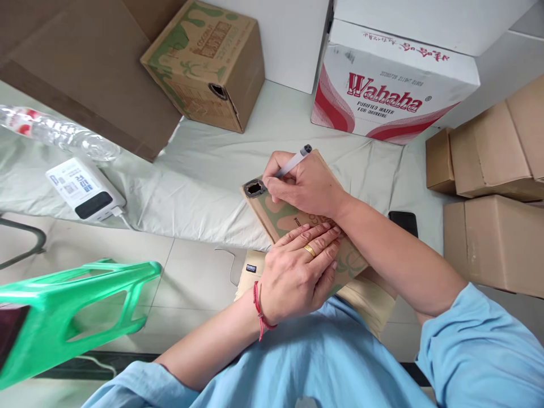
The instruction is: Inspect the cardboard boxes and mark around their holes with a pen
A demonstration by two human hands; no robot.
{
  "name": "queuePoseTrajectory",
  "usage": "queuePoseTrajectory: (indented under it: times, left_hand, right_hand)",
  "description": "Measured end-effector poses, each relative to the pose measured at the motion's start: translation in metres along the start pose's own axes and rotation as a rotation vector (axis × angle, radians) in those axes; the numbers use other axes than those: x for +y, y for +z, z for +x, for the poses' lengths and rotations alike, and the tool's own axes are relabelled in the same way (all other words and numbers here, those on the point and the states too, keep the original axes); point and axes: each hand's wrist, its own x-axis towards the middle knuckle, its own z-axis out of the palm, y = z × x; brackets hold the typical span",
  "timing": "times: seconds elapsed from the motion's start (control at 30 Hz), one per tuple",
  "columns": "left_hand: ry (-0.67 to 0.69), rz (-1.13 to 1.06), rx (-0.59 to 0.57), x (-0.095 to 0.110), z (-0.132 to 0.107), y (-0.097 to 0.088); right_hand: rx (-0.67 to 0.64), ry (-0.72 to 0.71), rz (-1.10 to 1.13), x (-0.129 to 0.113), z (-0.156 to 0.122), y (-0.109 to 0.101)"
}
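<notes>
A brown cardboard box with green print (353,262) lies tilted in front of me, partly over the table's near edge. My left hand (300,269) rests flat on its top, fingers stretched out together, a gold ring on one. In my right hand (308,184) is a pen (294,161) with a pale barrel and dark end, gripped as for writing. Its tip is hidden behind my fingers, close to a dark-rimmed hole (255,188) at the box's far left corner. Both hands cover much of the printed top.
Behind stand a coconut box (250,73) and a Wahaha water box (391,96). At left are a large carton (85,73), plastic bottle (76,136) and white power bank (87,187). A green stool (55,306) stands lower left. Brown cartons (497,243) and a dark phone-like object (403,222) are right.
</notes>
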Motion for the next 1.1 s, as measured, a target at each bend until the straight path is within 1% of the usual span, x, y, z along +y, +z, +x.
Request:
queuePoseTrajectory:
  times: [0.3,0.53,0.77,1.1]
  left_hand:
    - [-0.003,-0.013,-0.002,-0.0001,-0.0001,-0.0002]
    - [-0.012,-0.027,-0.01,-0.0004,-0.0004,-0.0004]
    - [-0.003,-0.02,-0.002,-0.0009,-0.0004,0.0001]
    - [-0.004,-0.02,-0.006,-0.0008,-0.0003,-0.0001]
  right_hand:
    - [0.136,0.033,0.009,-0.0003,-0.001,0.0035]
    - [0.072,0.023,0.056,0.0037,0.0007,0.0033]
    - [0.057,0.012,0.03,0.0063,0.0021,0.0035]
    - [0.105,0.016,0.024,0.0031,-0.0001,0.0026]
